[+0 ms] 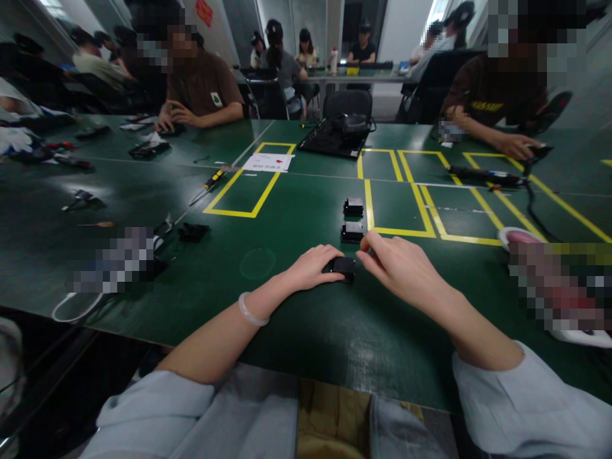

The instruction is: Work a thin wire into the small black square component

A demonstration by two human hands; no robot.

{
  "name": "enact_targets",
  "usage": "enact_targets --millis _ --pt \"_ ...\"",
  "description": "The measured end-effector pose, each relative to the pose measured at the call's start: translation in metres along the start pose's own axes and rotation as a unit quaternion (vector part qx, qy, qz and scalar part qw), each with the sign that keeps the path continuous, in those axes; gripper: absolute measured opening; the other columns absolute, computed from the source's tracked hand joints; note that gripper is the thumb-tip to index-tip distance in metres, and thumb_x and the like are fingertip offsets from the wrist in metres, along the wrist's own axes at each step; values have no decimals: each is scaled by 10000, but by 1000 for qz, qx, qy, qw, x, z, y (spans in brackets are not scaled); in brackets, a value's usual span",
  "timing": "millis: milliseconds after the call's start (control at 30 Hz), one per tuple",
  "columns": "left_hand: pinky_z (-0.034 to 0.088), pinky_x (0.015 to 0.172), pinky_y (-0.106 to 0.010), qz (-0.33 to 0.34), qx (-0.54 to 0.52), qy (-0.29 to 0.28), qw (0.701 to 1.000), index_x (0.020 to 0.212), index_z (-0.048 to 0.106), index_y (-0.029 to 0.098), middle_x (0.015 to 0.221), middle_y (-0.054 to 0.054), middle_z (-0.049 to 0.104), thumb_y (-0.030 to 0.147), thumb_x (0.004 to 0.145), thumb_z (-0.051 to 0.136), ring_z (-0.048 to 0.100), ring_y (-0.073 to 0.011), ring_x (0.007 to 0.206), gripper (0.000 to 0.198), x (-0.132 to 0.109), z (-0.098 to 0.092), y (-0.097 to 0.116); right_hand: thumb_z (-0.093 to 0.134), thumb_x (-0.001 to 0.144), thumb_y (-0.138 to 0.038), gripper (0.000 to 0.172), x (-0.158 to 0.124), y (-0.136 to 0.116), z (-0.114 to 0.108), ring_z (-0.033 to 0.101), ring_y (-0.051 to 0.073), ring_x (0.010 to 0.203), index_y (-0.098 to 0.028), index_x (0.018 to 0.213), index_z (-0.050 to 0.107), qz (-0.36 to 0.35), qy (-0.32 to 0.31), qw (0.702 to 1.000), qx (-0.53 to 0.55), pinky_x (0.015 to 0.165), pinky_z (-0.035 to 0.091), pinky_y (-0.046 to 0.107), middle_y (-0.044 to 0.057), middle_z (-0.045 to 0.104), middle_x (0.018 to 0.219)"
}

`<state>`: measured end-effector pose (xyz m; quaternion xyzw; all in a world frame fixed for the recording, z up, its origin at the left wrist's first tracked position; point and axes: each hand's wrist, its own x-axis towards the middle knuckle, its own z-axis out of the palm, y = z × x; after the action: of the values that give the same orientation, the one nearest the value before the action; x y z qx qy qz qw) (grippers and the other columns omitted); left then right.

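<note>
Low over the green table (306,331), my left hand (315,268) grips a small black box-shaped part (343,268) between thumb and fingers. Just right of that part is my right hand (399,264), its fingers curled and thumb and fingertips close together; whatever they may hold is too small to make out. Two similar small black parts with pale grey tops stand beyond my hands: a nearer one (352,232) close to my right fingertips, and a farther one (354,206) behind it.
Yellow tape rectangles mark the table; a paper sheet (268,162) lies in one. A yellow-black screwdriver (213,181) and a black clump (193,232) lie left. A black flat panel (329,139) sits at the back. Co-workers (203,83) sit across the table. A blurred pink-and-white object (549,274) lies right.
</note>
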<state>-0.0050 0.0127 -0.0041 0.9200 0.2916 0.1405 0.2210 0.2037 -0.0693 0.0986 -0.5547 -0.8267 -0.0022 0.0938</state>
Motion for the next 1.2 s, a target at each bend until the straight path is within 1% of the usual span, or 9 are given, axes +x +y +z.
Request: enact_targets --millis 67,167,367,467,600,767,1000,1100,1200 --pt "439 884 -371 1 -1 1 1000 1196 540 226 1141 -69 595 525 900 577 546 -240 1018 422 0 0 0 389 985 -348 216 1 0 0 625 212 714 -188 960 532 3 -5 1000 -18 613 332 286 48 681 784" --pt "438 882 -367 5 2 2 1000 1179 545 222 1143 -69 596 526 901 576 546 -241 1029 413 0 -1 0 384 983 -303 194 2 0 1 626 214 709 -182 991 536 8 -18 999 -27 602 324 288 52 688 798" --pt "437 879 -363 12 8 7 1000 1148 549 212 1131 -68 604 513 899 586 549 -242 1028 393 0 -2 0 407 955 -239 154 0 -1 0 631 195 730 -181 1058 506 -15 -10 1000 11 635 357 278 42 683 832" --pt "436 883 -365 12 7 8 1000 1160 550 217 1134 -66 604 513 901 583 550 -242 1025 395 0 -1 0 410 967 -288 152 0 -1 -1 623 194 712 -189 1013 516 -14 0 1000 6 635 357 280 38 681 801" --pt "436 884 -368 11 8 5 1000 1200 542 225 1146 -70 602 510 901 584 550 -245 1027 415 0 -1 0 385 989 -373 240 1 -2 0 625 208 711 -193 950 540 -9 2 1000 -20 627 345 288 50 691 776" --pt "437 881 -368 9 5 2 1000 1171 550 217 1143 -72 604 515 903 579 553 -245 1025 402 0 -3 2 349 993 -302 237 2 -1 3 633 214 715 -177 1015 549 4 -7 999 -35 619 344 290 66 704 802" --pt "438 881 -374 7 -1 5 1000 1155 553 221 1136 -71 606 520 899 581 554 -246 1030 394 0 -2 1 399 944 -226 184 0 -1 2 643 200 743 -170 1080 511 -14 4 1000 15 650 377 287 54 692 846" --pt "438 885 -376 8 -1 3 1000 1158 553 224 1139 -69 606 519 900 579 553 -247 1034 393 0 -1 0 396 961 -269 174 0 0 2 644 201 754 -178 1053 512 -15 13 1000 20 652 374 286 50 689 841" --pt "437 890 -378 6 1 3 1000 1188 544 226 1153 -72 602 520 897 585 551 -248 1037 416 0 0 -1 386 985 -357 222 0 0 3 641 212 749 -187 1005 527 -9 12 1000 -3 641 357 290 54 695 819"
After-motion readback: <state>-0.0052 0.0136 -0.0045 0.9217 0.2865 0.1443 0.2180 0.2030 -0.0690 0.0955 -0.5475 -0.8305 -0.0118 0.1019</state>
